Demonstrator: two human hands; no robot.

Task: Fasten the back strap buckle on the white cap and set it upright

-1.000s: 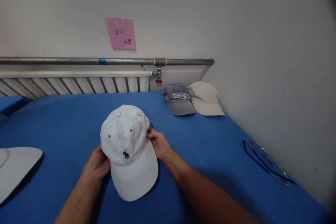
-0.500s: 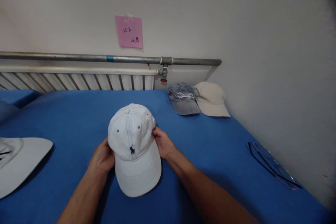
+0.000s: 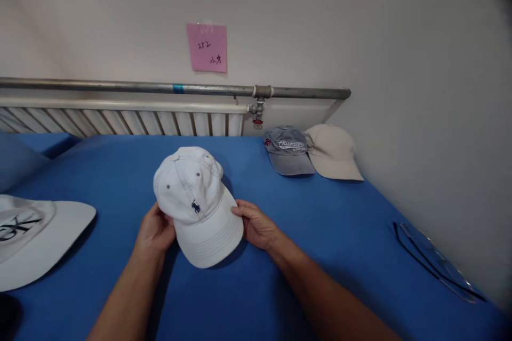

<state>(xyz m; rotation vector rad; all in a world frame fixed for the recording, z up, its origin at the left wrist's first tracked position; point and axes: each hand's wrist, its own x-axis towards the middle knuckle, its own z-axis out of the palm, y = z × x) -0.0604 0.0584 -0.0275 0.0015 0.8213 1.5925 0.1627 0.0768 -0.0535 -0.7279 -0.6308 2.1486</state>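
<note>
Between my hands is a white baseball cap (image 3: 192, 186) with a small dark blue horse-rider emblem, its brim tilted toward me and to the right. My left hand (image 3: 155, 229) grips the cap's lower left edge, the fingers partly hidden beneath it. My right hand (image 3: 256, 224) pinches the right edge of the brim, thumb on top. To the left lies another white cap (image 3: 44, 234) with black lettering, cut off by the frame's edge.
A grey cap (image 3: 288, 152) and a beige cap (image 3: 334, 152) sit side by side at the far right of the blue-covered bed (image 3: 248, 298). Eyeglasses (image 3: 438, 264) lie along the right wall. A radiator (image 3: 182, 123) and a pipe (image 3: 132, 87) run behind.
The white cap has turned and tilted, its crown moving left and its brim rising. My right hand has shifted from the cap's side to its brim. The view has swung slightly left.
</note>
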